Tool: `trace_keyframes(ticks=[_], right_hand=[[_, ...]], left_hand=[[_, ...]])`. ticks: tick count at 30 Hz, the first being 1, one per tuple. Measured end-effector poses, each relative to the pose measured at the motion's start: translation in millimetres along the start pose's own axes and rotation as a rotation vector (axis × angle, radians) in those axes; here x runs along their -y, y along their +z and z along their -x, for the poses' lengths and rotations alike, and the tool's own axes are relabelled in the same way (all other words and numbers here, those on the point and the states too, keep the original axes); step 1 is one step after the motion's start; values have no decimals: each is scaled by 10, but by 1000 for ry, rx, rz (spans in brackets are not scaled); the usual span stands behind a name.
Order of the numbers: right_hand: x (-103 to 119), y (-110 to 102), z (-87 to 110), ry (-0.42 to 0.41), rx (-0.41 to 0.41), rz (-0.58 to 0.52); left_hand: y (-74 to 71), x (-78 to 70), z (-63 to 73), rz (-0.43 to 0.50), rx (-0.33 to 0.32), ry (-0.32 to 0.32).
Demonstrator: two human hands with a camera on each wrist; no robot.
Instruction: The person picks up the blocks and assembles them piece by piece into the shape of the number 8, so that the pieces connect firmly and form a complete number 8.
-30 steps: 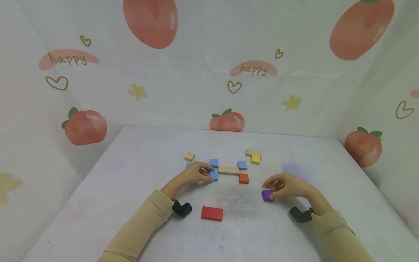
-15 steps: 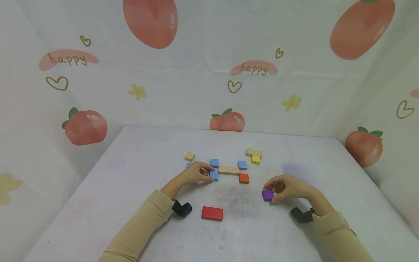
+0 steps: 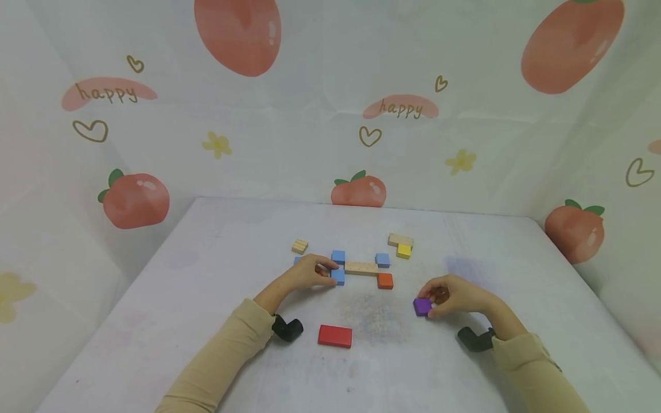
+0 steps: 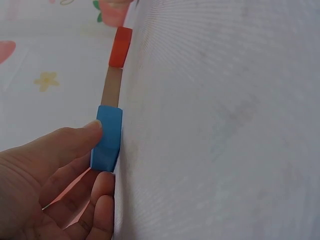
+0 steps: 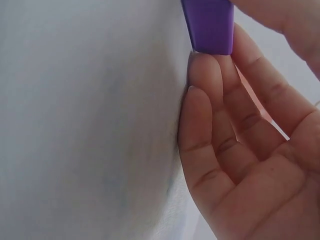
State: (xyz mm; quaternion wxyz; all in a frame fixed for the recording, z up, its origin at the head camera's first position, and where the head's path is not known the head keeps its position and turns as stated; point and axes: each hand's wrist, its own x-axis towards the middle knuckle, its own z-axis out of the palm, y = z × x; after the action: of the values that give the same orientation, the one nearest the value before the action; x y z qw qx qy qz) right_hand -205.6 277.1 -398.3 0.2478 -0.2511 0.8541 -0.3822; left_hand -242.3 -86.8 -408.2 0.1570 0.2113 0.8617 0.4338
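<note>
In the head view my left hand pinches a small blue block between thumb and fingers. That block touches the left end of a plain wooden plank, and an orange-red block sits at the plank's right end. On the right, the thumb and fingers of my right hand hold a purple block by its edges, low at the table. The right wrist view shows the purple block beyond curled lower fingers. Two more blue blocks lie behind the plank, one at the left, one at the right.
A red rectangular block lies nearer on the table. Behind are a ridged wooden piece, another plain wooden block and a yellow block. Part of another blue block shows behind my left hand.
My right hand has shifted slightly right; its thumb has moved from over the purple block's front to its right edge, fingers at its back. The left hand and other blocks have stayed put.
</note>
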Motion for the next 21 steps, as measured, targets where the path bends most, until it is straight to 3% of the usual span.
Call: trace_keyframes(ticks=[21], right_hand=[[61, 34, -53, -20, -49, 17]], left_hand=[[5, -14, -4, -16, -5, -29]])
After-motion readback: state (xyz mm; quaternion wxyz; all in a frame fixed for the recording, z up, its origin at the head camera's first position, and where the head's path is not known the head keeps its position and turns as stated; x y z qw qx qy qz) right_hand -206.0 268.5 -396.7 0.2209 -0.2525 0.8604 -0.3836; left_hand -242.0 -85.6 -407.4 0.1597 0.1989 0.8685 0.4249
